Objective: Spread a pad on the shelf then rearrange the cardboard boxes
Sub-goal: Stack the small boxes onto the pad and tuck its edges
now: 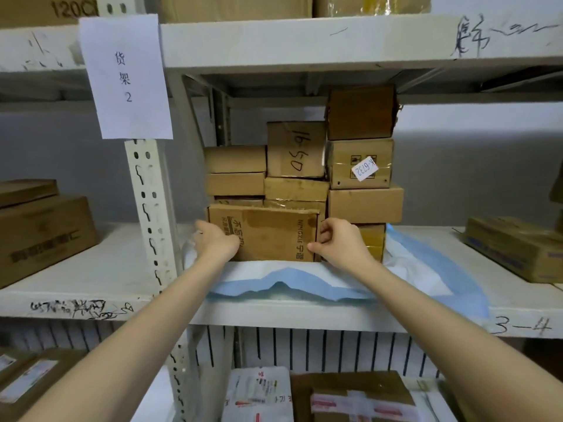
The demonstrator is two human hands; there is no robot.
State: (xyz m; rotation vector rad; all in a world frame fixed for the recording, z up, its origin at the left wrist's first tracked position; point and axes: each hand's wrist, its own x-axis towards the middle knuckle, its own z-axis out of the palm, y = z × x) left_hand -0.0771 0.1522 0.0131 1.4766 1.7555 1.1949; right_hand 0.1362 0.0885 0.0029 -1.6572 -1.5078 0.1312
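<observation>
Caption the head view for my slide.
Left hand presses and right hand grips the front cardboard box on the blue pad, stacked boxes behind.

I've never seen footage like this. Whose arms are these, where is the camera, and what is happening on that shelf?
There is no machine here. These are a person's two bare arms, filmed by one wide-angle camera worn on the head, looking forward and down. That lens is why the straight edges look bent. A blue and white pad lies rumpled on the shelf. The front box, printed NINGXIE, stands on the pad, with a stack of cardboard boxes behind it. The right hand grips the front box's right edge with curled fingers. The left hand presses against its left side. A paper sign hangs on the post.
</observation>
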